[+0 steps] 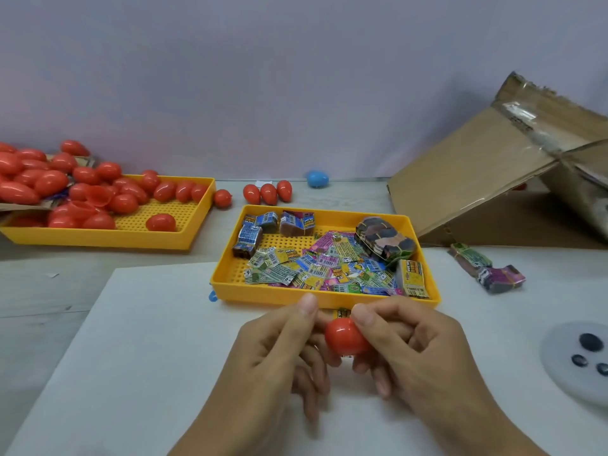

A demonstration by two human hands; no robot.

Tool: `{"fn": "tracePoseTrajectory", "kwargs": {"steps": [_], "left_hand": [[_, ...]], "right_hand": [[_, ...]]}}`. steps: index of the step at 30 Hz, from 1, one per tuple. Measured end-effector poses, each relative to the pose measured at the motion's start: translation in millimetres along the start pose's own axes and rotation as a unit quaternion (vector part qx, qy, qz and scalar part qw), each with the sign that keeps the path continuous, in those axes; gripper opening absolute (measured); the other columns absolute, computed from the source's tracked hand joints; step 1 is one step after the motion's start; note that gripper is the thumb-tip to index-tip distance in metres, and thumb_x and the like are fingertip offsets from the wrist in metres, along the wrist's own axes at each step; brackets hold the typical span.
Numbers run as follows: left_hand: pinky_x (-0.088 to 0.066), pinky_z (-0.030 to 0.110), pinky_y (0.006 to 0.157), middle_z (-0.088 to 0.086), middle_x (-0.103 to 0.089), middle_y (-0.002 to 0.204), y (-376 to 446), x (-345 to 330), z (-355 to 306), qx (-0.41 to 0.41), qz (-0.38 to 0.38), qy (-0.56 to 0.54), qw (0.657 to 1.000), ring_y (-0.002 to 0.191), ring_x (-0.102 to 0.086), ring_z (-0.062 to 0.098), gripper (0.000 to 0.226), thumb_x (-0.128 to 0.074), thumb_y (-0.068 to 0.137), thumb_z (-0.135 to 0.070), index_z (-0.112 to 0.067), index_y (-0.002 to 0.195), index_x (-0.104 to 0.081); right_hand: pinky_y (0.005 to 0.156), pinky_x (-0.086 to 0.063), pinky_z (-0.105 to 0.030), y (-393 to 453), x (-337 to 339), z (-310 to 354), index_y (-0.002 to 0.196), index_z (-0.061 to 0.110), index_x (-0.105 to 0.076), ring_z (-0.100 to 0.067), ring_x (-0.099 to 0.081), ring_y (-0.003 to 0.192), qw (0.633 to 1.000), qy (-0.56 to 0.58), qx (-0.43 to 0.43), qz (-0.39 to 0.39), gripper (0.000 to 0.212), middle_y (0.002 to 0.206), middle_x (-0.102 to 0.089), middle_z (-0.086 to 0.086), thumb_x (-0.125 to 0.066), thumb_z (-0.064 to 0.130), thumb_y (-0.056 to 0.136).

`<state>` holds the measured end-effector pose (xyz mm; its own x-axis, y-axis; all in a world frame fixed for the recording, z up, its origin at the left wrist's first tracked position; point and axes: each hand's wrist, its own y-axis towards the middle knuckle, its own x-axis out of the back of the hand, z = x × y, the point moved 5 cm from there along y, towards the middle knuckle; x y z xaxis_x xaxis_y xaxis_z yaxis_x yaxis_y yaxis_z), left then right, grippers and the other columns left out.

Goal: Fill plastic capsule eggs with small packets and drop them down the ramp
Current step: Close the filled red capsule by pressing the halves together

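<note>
Red plastic shows between both hands at the 6 o'clock part of the head view: a capsule egg (345, 337) held just above the white sheet (138, 340) on the counter (39, 291). The left hand (279, 353) meets it from 9 o'clock, thumb up along its side and fingers curled beneath, grasping the egg. The right hand (414, 347) comes from 3 o'clock, its thumb pressed on the egg's top and its fingers wrapped under, also grasping it. A scrap of yellow printed packet (340, 313) peeks out just behind the egg, between the thumbs; whether either hand holds it cannot be told.

Straight toward 12 o'clock from the hands, just beyond the thumbs, sits a yellow tray (230, 284) of loose packets (325, 268) and banded bundles. The packets carry barcodes and a "6+" mark; the larger lettering on them is too blurred to read.

At 10 o'clock a second yellow tray (184, 238) is heaped with red eggs (82, 189). Three more red eggs (268, 193) and a blue egg (317, 178) lie at 12 o'clock near the wall. A cardboard ramp (477, 172) slopes at 2 o'clock, with two packet bundles (487, 268) on the counter below it. A pale disc (559, 366) with dark buttons lies at 3 o'clock.
</note>
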<state>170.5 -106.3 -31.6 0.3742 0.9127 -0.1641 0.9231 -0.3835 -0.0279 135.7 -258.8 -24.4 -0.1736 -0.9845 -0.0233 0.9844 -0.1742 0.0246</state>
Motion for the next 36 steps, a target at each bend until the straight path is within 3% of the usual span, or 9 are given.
{"fn": "tracePoseTrajectory", "kwargs": {"steps": [5,8,13,17,20,23,26,31,36], "left_hand": [[-0.054,0.029,0.047,0.011,-0.069,0.066,-2,0,0,-0.029,0.022,0.014,0.999,0.052,-0.065,0.022,0.023,-0.076,0.080,-0.036,-0.013,0.085,-0.077],[-0.059,0.031,0.061,0.014,-0.076,0.082,0,5,3,-0.040,0.008,-0.013,0.999,0.067,-0.073,0.026,0.025,-0.082,0.075,-0.026,-0.017,0.098,-0.079],[-0.061,0.039,0.081,0.014,-0.077,0.100,2,10,5,-0.066,0.017,-0.021,0.997,0.095,-0.074,0.030,0.039,-0.082,0.070,-0.020,-0.023,0.108,-0.077],[-0.061,0.034,0.074,0.007,-0.075,0.109,3,11,7,-0.045,0.014,-0.053,0.998,0.092,-0.075,0.029,0.042,-0.078,0.076,-0.014,-0.028,0.115,-0.073],[-0.059,0.036,0.062,0.018,-0.068,0.080,2,6,5,-0.009,0.005,-0.056,0.998,0.071,-0.071,0.030,0.037,-0.073,0.074,-0.042,-0.022,0.106,-0.076],[-0.058,0.036,0.056,0.014,-0.062,0.066,2,6,5,-0.025,-0.024,-0.020,0.999,0.059,-0.065,0.026,0.030,-0.074,0.080,-0.042,-0.018,0.098,-0.077],[-0.062,0.040,0.068,0.008,-0.073,0.079,2,9,5,-0.053,-0.020,-0.030,0.998,0.071,-0.071,0.033,0.024,-0.077,0.077,-0.025,-0.020,0.100,-0.078],[-0.061,0.038,0.080,0.007,-0.076,0.103,2,10,4,-0.110,0.008,0.008,0.994,0.097,-0.072,0.022,0.036,-0.082,0.072,-0.014,-0.025,0.106,-0.077],[-0.062,0.043,0.077,0.005,-0.073,0.112,2,10,6,-0.099,0.005,-0.006,0.995,0.097,-0.072,0.026,0.046,-0.071,0.077,-0.002,-0.029,0.114,-0.073]], "right_hand": [[0.036,-0.035,-0.013,1,-1,-1,0.076,0.017,-0.072,-0.014,-0.047,0.031,1.000,0.004,0.022,0.012,0.028,0.056,-0.067,-0.012,-0.079,0.044,0.075],[0.035,-0.035,-0.013,1,-1,-1,0.081,0.021,-0.075,-0.016,-0.047,0.033,0.999,0.006,0.025,0.022,0.027,0.059,-0.067,-0.014,-0.070,0.047,0.076],[0.038,-0.039,-0.015,1,-1,0,0.093,0.025,-0.078,-0.017,-0.051,0.038,0.998,0.019,0.037,0.040,0.017,0.063,-0.069,-0.015,-0.070,0.030,0.079],[0.040,-0.041,-0.017,0,0,0,0.106,0.032,-0.077,-0.015,-0.058,0.046,0.997,0.017,0.056,0.041,0.032,0.076,-0.073,-0.011,-0.074,0.022,0.076],[0.041,-0.042,-0.022,-1,-1,-1,0.106,0.038,-0.076,-0.013,-0.063,0.054,0.997,-0.009,0.062,0.047,0.036,0.085,-0.074,-0.006,-0.076,0.023,0.074],[0.044,-0.044,-0.022,-3,-2,0,0.104,0.039,-0.077,-0.012,-0.065,0.059,0.996,-0.025,0.068,0.060,0.035,0.086,-0.074,-0.003,-0.075,0.020,0.076],[0.042,-0.043,-0.023,-4,-2,3,0.104,0.033,-0.077,-0.016,-0.065,0.057,0.996,-0.001,0.068,0.058,0.028,0.081,-0.074,-0.003,-0.074,0.028,0.077],[0.037,-0.037,-0.017,-1,-1,1,0.096,0.031,-0.073,-0.014,-0.054,0.041,0.999,0.010,0.038,0.014,0.032,0.059,-0.067,-0.008,-0.073,0.053,0.073],[0.040,-0.041,-0.016,-3,-2,1,0.095,0.027,-0.076,-0.016,-0.058,0.044,0.998,-0.003,0.058,0.024,0.021,0.068,-0.072,-0.010,-0.080,0.031,0.075]]}}
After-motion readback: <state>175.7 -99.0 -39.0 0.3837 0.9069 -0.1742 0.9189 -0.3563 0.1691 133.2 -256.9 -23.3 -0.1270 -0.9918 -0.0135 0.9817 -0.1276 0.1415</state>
